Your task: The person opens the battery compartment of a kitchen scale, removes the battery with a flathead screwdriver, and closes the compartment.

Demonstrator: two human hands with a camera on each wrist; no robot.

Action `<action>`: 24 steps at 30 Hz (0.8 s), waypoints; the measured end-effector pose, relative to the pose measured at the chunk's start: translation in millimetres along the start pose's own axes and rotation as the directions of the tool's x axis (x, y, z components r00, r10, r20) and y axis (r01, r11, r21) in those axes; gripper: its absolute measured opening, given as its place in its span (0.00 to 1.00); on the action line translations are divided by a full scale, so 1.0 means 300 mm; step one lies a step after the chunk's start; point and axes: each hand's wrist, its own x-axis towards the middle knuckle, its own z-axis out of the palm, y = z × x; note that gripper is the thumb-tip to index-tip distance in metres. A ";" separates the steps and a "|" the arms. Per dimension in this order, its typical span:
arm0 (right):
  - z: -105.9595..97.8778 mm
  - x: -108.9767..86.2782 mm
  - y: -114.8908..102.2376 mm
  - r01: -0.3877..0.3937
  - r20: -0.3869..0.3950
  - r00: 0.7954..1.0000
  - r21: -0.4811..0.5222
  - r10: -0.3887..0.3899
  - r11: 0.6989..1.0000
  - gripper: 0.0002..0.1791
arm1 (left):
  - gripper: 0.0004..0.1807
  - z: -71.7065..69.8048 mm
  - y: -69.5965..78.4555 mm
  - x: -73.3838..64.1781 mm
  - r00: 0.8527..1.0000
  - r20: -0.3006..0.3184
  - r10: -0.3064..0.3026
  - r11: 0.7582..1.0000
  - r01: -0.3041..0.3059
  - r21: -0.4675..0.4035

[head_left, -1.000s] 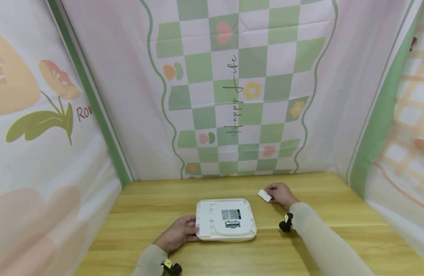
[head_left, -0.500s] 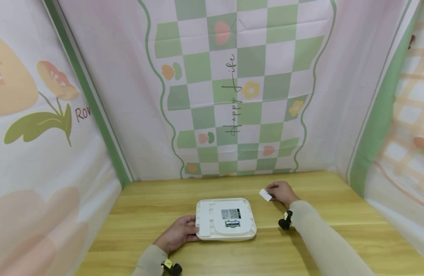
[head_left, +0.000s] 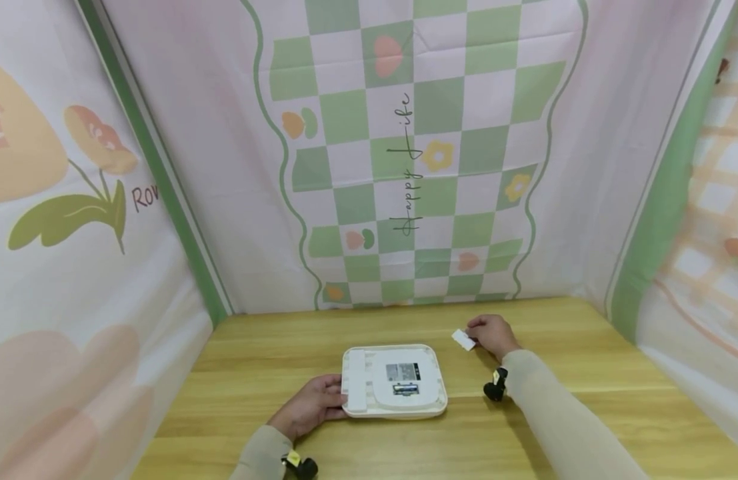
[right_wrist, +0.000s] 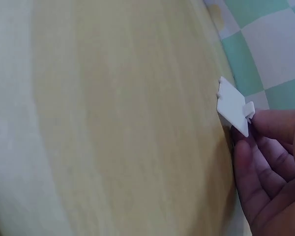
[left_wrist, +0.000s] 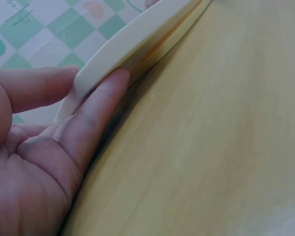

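Observation:
A white square scale (head_left: 395, 381) lies upside down on the wooden table (head_left: 585, 380). A grey label and an uncovered battery bay (head_left: 406, 389) show on its back. My left hand (head_left: 311, 405) grips the scale's left edge. In the left wrist view the thumb lies on top of the scale's rim (left_wrist: 137, 39) and a finger of that left hand (left_wrist: 64, 137) lies against its underside. My right hand (head_left: 491, 335) is behind and to the right of the scale, pinching a small white battery cover (head_left: 463, 339). The right wrist view shows the cover (right_wrist: 232, 105) held by the right hand's fingertips (right_wrist: 270, 123) just above the table.
Printed cloth walls (head_left: 405, 167) close the table in at the back, left and right. A black wrist camera (head_left: 496, 387) is strapped to my right sleeve and another black wrist camera (head_left: 301, 465) to my left sleeve. Bare wood lies on both sides of the scale.

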 end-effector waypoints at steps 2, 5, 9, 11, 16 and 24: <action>0.001 0.000 0.000 0.014 -0.010 1.000 -0.046 -0.015 0.999 0.14 | 0.31 0.001 0.000 0.000 1.000 0.001 0.001 1.000 -0.001 -0.004; 0.004 -0.001 -0.001 0.021 -0.022 0.999 -0.088 -0.023 0.996 0.13 | 0.31 0.002 -0.003 0.002 1.000 -0.004 0.000 1.000 -0.001 -0.009; 0.001 0.000 -0.006 0.033 -0.032 0.999 -0.135 -0.038 0.990 0.12 | 0.30 0.002 -0.003 0.004 1.000 -0.011 0.004 1.000 -0.004 -0.009; 0.000 -0.001 -0.006 0.033 -0.034 0.999 -0.154 -0.039 0.988 0.13 | 0.30 0.001 -0.005 0.004 1.000 -0.013 0.004 1.000 -0.004 -0.011; -0.001 0.001 -0.003 0.046 -0.062 0.996 -0.229 -0.062 0.972 0.11 | 0.30 0.000 -0.006 0.004 1.000 -0.007 0.011 1.000 -0.011 -0.012; 0.001 0.004 0.004 0.058 -0.081 0.993 -0.293 -0.085 0.954 0.09 | 0.31 -0.001 -0.003 0.005 1.000 -0.003 0.001 1.000 -0.001 -0.011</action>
